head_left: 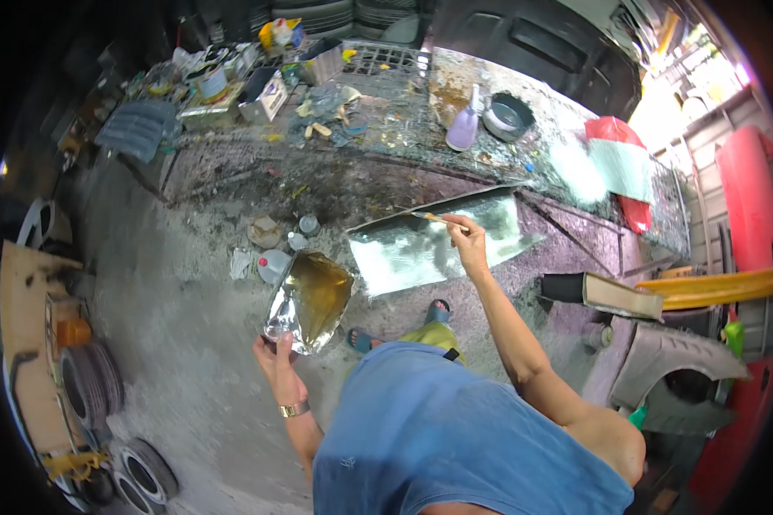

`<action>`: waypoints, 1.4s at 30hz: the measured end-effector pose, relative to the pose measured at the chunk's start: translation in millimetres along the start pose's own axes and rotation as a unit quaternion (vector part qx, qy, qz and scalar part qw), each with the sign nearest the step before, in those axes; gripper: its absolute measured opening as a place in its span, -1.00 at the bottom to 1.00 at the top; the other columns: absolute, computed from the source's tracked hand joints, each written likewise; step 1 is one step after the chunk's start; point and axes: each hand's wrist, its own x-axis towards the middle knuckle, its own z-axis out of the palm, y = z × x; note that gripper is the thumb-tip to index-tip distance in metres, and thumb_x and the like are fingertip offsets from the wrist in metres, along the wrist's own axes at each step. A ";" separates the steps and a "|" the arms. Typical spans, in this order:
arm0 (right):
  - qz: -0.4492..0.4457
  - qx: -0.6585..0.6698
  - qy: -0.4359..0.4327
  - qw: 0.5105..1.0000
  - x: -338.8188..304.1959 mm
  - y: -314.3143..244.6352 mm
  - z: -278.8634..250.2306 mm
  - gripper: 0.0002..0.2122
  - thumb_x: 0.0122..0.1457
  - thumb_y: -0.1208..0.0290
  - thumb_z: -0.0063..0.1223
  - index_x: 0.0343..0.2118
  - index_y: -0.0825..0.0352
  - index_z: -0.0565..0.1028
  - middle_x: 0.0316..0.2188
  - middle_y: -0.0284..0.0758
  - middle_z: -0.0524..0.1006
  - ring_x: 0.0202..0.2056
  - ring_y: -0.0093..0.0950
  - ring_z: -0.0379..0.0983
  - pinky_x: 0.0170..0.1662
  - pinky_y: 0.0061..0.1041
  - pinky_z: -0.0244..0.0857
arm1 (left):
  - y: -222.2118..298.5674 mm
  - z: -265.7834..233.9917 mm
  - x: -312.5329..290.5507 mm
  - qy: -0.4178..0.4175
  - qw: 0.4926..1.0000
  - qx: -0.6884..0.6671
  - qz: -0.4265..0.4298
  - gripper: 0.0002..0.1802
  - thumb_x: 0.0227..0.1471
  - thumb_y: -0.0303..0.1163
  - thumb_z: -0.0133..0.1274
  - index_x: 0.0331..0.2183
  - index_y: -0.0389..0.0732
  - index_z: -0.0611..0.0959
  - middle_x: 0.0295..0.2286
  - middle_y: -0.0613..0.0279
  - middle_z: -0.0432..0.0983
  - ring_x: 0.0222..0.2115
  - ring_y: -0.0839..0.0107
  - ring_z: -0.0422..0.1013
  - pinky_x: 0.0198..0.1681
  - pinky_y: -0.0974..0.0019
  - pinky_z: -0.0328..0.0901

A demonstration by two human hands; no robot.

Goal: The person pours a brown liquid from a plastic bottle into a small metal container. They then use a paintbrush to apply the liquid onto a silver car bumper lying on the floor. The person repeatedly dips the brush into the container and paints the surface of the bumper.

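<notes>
Our right hand (465,239) pinches a paintbrush (434,218), its bristles touching the shiny panel (438,240) lying just ahead, long axis running left to right. Our left hand (275,356), nearer our body, grips a foil tray of amber liquid (309,300) left of the panel.

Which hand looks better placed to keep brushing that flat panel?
Right. The right hand holds the brush over the panel; the left hand grips a foil tray, away from it.
</notes>
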 end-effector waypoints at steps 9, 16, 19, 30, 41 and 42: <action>-0.013 0.007 -0.011 1.000 25.2 -16.8 -60.7 -0.83 0.03 0.46 -0.03 -0.32 0.36 0.52 -0.69 -0.54 0.36 -0.67 -0.77 0.17 -0.62 -0.74 0.05 | -15.6 18.9 -10.8 -0.004 0.999 0.041 0.010 -0.37 -0.16 -0.25 0.14 -0.08 -0.27 0.25 -0.10 0.09 0.25 -0.14 0.33 0.25 -0.20 0.20 0.24; -0.016 0.019 -0.013 1.000 43.4 -14.6 -106.0 -0.85 0.03 0.45 -0.01 -0.34 0.32 0.53 -0.71 -0.56 0.34 -0.69 -0.78 0.15 -0.64 -0.74 0.04 | -21.4 47.5 -35.1 0.007 0.999 0.041 0.021 -0.35 -0.17 -0.21 0.15 -0.08 -0.26 0.26 -0.14 0.11 0.28 -0.17 0.33 0.27 -0.23 0.18 0.25; -0.016 0.029 -0.012 0.999 49.4 -19.1 -124.8 -0.85 0.04 0.44 -0.01 -0.34 0.33 0.54 -0.67 -0.56 0.35 -0.68 -0.78 0.16 -0.63 -0.75 0.08 | -27.8 56.4 -44.1 0.017 0.999 0.030 0.022 -0.34 -0.16 -0.19 0.16 -0.07 -0.26 0.26 -0.16 0.12 0.29 -0.18 0.33 0.27 -0.23 0.17 0.24; 0.001 -0.065 -0.077 0.995 19.0 -64.6 -172.5 -0.87 0.06 0.48 0.01 -0.33 0.34 0.53 -0.56 -0.52 0.41 -0.52 -0.76 0.24 -0.48 -0.74 0.10 | -31.8 77.8 -73.4 0.084 0.996 -0.003 0.033 -0.31 -0.15 -0.16 0.15 -0.05 -0.25 0.24 -0.16 0.14 0.29 -0.18 0.33 0.26 -0.26 0.20 0.22; -0.188 -0.220 -0.147 0.946 32.5 -27.9 -23.4 -0.89 -0.03 0.50 0.01 -0.41 0.34 0.47 -0.49 -0.22 0.40 -0.42 -0.25 0.38 -0.34 -0.38 0.27 | -32.0 75.1 -52.1 0.083 0.996 -0.008 0.010 -0.32 -0.17 -0.17 0.16 -0.06 -0.21 0.25 -0.12 0.20 0.25 -0.15 0.38 0.24 -0.27 0.25 0.22; -0.198 -0.223 -0.140 0.944 32.4 -28.4 -24.9 -0.89 -0.04 0.50 0.02 -0.41 0.34 0.47 -0.49 -0.22 0.40 -0.41 -0.26 0.38 -0.34 -0.38 0.27 | -34.6 69.8 -50.4 0.085 0.996 -0.014 0.009 -0.32 -0.18 -0.17 0.17 -0.06 -0.22 0.25 -0.11 0.20 0.25 -0.15 0.38 0.24 -0.27 0.25 0.22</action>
